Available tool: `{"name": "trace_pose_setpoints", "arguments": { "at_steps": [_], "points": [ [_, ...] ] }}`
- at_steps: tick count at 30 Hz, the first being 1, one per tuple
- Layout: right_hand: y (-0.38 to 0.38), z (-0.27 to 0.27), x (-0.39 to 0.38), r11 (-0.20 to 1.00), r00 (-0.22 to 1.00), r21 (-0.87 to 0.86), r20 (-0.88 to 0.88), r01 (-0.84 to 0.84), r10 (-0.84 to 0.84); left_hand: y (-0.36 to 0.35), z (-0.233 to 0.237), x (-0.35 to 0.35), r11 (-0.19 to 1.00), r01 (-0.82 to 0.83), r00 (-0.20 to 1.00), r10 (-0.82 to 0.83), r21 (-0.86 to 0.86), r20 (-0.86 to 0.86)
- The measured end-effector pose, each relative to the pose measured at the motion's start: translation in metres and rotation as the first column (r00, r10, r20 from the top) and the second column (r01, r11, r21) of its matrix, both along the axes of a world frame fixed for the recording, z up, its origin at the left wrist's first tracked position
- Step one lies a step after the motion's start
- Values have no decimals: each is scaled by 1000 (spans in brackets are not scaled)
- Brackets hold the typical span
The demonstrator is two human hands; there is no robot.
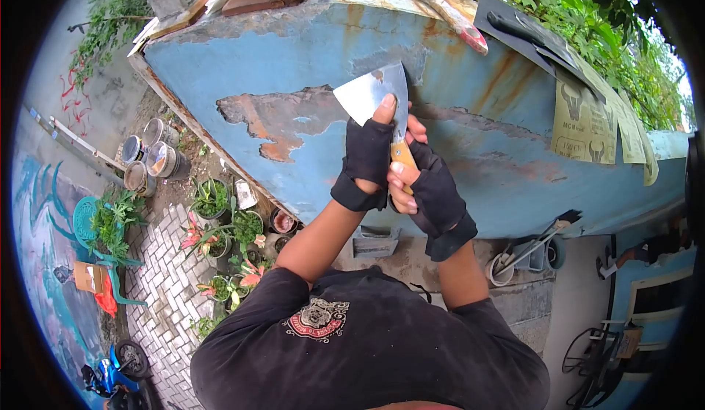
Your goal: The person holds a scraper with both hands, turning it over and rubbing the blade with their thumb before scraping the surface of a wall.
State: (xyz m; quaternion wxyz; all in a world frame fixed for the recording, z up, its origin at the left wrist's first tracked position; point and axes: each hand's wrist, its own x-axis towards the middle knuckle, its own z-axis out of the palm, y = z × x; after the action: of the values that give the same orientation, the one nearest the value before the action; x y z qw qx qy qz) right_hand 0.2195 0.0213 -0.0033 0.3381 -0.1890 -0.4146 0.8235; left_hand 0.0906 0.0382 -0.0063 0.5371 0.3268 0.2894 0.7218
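Note:
A wide scraper (382, 90) with a shiny steel blade and a wooden handle is held up before a blue painted wall (294, 50). My left hand (367, 149), in a black fingerless glove, grips it near the blade's neck, thumb pressed flat on the metal. Gloved the same way, my right hand (433, 186) closes its fingers round the wooden handle. Behind the blade, the wall's paint has peeled away in ragged patches (283, 120), baring grey and reddish-brown material. Rust-coloured stains run down from the top edge.
On the wall's top lie a paintbrush (440, 6), a black-handled tool (525, 31) and sandpaper sheets (584, 116) hanging over the edge. Paint buckets (163, 159) and potted plants (211, 198) stand below left. At lower right, a white bucket (501, 270) holds long-handled tools.

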Motion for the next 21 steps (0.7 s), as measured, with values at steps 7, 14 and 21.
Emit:
{"name": "trace_pose_setpoints", "arguments": {
  "at_steps": [7, 14, 21],
  "points": [
    [-2, -2, -23, 999, 999, -8, -8, 41, -41, 4, 5, -24, 998, 32, 999, -30, 52, -39],
    [-15, 1, -46, 987, 987, 6, 13, 162, -162, 7, 5, -48, 975, 224, 974, -224, 5, -15],
    [-36, -13, -61, 964, 962, 20, 62, 264, -265, -2, -17, -67, 916, 400, 914, -399, 2, -80]
  ]
}}
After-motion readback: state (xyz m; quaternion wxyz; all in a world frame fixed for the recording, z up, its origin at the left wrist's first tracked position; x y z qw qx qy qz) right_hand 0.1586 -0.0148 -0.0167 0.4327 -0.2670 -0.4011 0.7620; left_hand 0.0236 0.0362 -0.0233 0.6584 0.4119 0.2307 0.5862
